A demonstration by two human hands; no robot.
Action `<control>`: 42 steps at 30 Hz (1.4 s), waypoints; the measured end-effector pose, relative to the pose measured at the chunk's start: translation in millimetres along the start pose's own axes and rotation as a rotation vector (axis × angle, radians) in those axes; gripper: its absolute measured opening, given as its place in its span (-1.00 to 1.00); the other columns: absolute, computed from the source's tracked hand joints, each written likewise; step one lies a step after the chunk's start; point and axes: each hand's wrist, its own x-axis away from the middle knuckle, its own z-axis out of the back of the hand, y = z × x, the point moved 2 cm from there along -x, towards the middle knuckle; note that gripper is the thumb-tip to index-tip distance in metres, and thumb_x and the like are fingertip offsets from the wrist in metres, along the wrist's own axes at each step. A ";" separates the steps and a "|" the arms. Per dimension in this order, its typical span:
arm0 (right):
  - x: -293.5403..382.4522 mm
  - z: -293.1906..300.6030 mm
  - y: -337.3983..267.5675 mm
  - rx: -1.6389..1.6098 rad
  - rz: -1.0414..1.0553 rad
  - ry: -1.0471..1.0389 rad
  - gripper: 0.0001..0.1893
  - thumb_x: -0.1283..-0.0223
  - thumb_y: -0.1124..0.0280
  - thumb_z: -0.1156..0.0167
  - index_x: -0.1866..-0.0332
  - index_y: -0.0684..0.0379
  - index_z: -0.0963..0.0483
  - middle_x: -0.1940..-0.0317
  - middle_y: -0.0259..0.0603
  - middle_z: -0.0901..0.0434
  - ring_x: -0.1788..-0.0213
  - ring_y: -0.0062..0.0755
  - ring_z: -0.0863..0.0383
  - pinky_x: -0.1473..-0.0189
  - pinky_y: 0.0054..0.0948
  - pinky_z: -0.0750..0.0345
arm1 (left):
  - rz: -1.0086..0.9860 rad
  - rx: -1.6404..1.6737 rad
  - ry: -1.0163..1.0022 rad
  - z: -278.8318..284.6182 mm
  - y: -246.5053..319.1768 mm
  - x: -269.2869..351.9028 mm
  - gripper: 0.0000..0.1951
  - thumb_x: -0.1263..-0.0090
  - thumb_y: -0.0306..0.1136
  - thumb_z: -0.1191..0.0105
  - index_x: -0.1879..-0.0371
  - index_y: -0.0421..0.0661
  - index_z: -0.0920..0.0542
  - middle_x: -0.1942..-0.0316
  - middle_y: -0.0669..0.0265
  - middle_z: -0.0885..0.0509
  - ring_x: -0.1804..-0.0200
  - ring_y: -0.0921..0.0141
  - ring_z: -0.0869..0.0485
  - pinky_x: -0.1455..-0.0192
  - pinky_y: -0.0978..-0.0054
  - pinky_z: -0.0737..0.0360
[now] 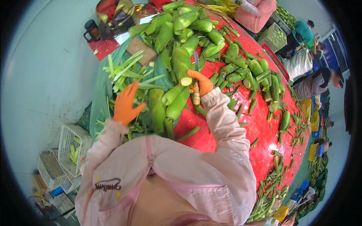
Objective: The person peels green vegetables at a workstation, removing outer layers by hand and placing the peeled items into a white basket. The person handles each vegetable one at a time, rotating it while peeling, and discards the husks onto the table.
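My left hand (126, 104), in an orange glove, is spread with nothing in it, beside pale green leaf strips (124, 69). My right hand (202, 83), gloved the same, grips the wooden handle of a knife (195, 97). Its curved blade points away from me, along the right side of a thick green ear, apparently corn in its husk (181, 63). That ear's pale yellow cut end faces me, and my right fingers are close against it; whether they touch is unclear. More husked ears (178, 106) lie between my forearms. Beyond is a heap of similar ears (183, 21).
A brown block (141, 50) sits on green sheeting at left, near a dark lidded mug (92, 30). Cut green pieces litter the red tabletop (203, 138). White crates (75, 144) stand low on the left. Co-workers, including one in pink (256, 14), are at the far right.
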 end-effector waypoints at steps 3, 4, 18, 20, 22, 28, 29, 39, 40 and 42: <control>42.4 -48.6 -4.0 0.159 -0.157 -0.272 -0.64 -0.15 0.04 -0.26 0.30 0.19 -0.58 0.55 -0.26 -0.61 0.71 -0.52 -0.45 0.62 -0.55 -0.48 | -0.297 -0.278 0.042 42.2 41.7 -26.2 -0.05 -0.02 -0.18 -0.34 -0.47 0.04 -0.15 -0.50 0.25 -0.13 -0.47 0.17 -0.17 -0.45 0.11 -0.09; 52.2 -66.5 -2.8 0.227 -0.150 -0.346 -0.61 -0.16 0.02 -0.24 0.31 0.21 -0.59 0.53 -0.23 -0.64 0.73 -0.50 -0.46 0.64 -0.56 -0.47 | -0.281 -0.280 0.055 56.0 42.8 -29.2 -0.05 -0.02 -0.18 -0.34 -0.47 0.04 -0.15 -0.50 0.25 -0.13 -0.47 0.17 -0.17 -0.45 0.11 -0.09; 76.9 -240.3 88.3 1.667 1.070 -0.398 0.00 0.12 0.45 -0.28 -0.53 0.09 0.05 0.56 -0.15 -0.55 0.50 -0.14 -0.62 0.47 -0.21 -0.52 | 0.198 2.138 0.449 9.8 -91.3 77.0 -0.58 -0.53 -0.04 0.15 -0.15 -0.07 -0.51 -0.05 0.16 -0.64 -0.06 0.25 -0.65 -0.19 0.19 -0.59; 71.1 -260.1 92.8 1.771 1.082 -0.420 0.01 0.15 0.42 -0.30 -0.52 0.13 0.04 0.55 -0.16 -0.56 0.50 -0.14 -0.61 0.47 -0.21 -0.52 | 0.180 2.345 0.294 13.1 -91.4 87.0 -0.58 -0.53 -0.04 0.15 -0.15 -0.07 -0.51 -0.06 0.17 -0.64 -0.08 0.24 -0.64 -0.21 0.16 -0.57; 69.6 -271.0 94.5 1.882 1.146 -0.481 0.02 0.19 0.38 -0.33 -0.51 0.18 0.01 0.52 -0.19 -0.55 0.51 -0.13 -0.60 0.48 -0.20 -0.51 | 0.100 2.563 0.063 20.4 -84.7 95.8 -0.58 -0.53 -0.04 0.17 -0.15 -0.06 -0.51 -0.06 0.18 -0.64 -0.09 0.24 -0.63 -0.22 0.14 -0.56; 65.6 -268.5 101.9 2.006 1.200 -0.542 0.01 0.18 0.39 -0.30 -0.51 0.17 0.02 0.55 -0.19 -0.50 0.53 -0.15 -0.57 0.50 -0.20 -0.49 | 0.260 2.477 0.144 24.3 -78.1 116.4 -0.59 -0.55 -0.07 0.20 -0.14 -0.07 -0.51 -0.03 0.19 -0.66 -0.04 0.25 -0.65 -0.17 0.18 -0.58; 64.4 -264.8 105.0 1.988 1.183 -0.520 0.01 0.18 0.39 -0.29 -0.51 0.17 0.01 0.57 -0.20 -0.49 0.53 -0.15 -0.57 0.50 -0.20 -0.50 | 0.258 2.479 0.140 22.3 -76.6 119.8 -0.59 -0.55 -0.07 0.20 -0.14 -0.07 -0.51 -0.03 0.19 -0.66 -0.04 0.25 -0.65 -0.17 0.18 -0.58; 76.6 -230.8 153.0 1.056 0.200 -0.431 -0.16 -0.07 0.52 -0.23 -0.51 -0.12 -0.10 0.51 -0.23 -0.49 0.43 -0.53 -0.52 0.25 -0.48 -0.53 | 0.116 2.447 -0.121 -5.6 -78.0 138.6 -0.46 -0.50 0.08 0.22 -0.16 -0.15 -0.48 -0.01 0.02 -0.63 0.01 0.06 -0.65 -0.01 0.04 -0.64; 77.5 -230.1 146.1 1.033 0.367 -0.516 -0.20 -0.08 0.46 -0.25 -0.49 -0.12 -0.14 0.49 -0.22 -0.51 0.43 -0.50 -0.53 0.25 -0.48 -0.53 | 0.097 2.620 -0.112 -12.1 -82.3 140.1 -0.43 -0.49 0.09 0.22 -0.20 -0.15 -0.44 -0.08 0.00 -0.59 -0.07 -0.03 -0.59 -0.13 0.00 -0.57; 100.0 -247.2 119.1 1.222 0.691 -0.557 -0.34 -0.15 0.35 -0.30 -0.41 -0.08 -0.31 0.44 -0.29 -0.57 0.46 -0.53 -0.54 0.39 -0.45 -0.48 | 0.225 2.632 -0.047 -16.0 -79.4 142.8 -0.43 -0.48 0.11 0.23 -0.20 -0.12 -0.44 -0.14 0.02 -0.55 -0.15 0.01 -0.54 -0.22 -0.04 -0.48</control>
